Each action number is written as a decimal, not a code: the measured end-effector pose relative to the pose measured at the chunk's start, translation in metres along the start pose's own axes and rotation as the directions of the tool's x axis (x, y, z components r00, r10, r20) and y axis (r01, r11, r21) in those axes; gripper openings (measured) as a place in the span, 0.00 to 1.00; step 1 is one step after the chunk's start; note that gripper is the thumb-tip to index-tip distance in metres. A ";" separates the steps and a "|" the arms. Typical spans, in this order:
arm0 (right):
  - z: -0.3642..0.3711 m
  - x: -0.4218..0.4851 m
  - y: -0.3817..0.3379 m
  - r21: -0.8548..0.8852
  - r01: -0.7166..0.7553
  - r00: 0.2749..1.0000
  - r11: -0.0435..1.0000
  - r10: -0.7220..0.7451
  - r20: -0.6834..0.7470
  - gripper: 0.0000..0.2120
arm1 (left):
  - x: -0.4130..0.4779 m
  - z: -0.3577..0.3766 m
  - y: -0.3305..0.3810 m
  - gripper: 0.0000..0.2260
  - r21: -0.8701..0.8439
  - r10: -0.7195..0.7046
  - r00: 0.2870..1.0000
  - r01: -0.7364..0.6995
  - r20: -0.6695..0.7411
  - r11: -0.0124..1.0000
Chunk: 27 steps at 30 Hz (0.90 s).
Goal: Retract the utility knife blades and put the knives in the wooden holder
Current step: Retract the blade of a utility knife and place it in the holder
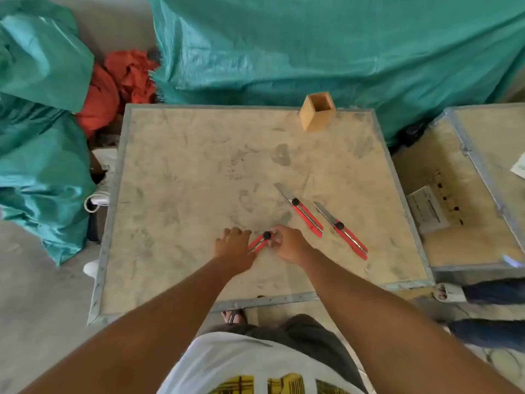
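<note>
The bench is pale tan plywood smudged with grey marks and edged in dull grey metal, and at its 1 o'clock corner stands a plain honey-brown wooden holder. Three utility knives share one scheme, red bodies with black knobs and silvery blades: one at 6 o'clock, two more toward 4 o'clock. Teal tarpaulins fill 12 and 9 o'clock with an orange-red cloth between, and the person's white shirt bears a yellow-and-black print.

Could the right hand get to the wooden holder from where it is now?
Probably yes. The holder stands alone at the table's far edge, with bare tabletop between. But the right hand is busy on a knife, and it's a long stretch.
</note>
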State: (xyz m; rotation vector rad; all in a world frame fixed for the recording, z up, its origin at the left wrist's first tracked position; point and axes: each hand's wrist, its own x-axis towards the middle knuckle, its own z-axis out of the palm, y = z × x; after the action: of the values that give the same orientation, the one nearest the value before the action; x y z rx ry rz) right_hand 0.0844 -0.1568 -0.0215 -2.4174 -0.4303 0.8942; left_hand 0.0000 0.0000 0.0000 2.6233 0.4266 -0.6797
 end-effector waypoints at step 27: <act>-0.114 0.014 -0.051 0.666 0.163 0.976 0.728 -0.022 -0.215 0.12 | -0.007 -0.060 0.027 0.30 -0.677 0.177 0.975 -0.223 -0.136 0.702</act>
State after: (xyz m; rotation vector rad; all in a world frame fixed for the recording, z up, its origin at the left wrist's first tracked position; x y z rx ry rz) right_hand 0.1659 -0.1504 0.0745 -1.7486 -0.1064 0.6122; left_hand 0.0286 0.0016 0.0603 1.9274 0.3191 -0.2779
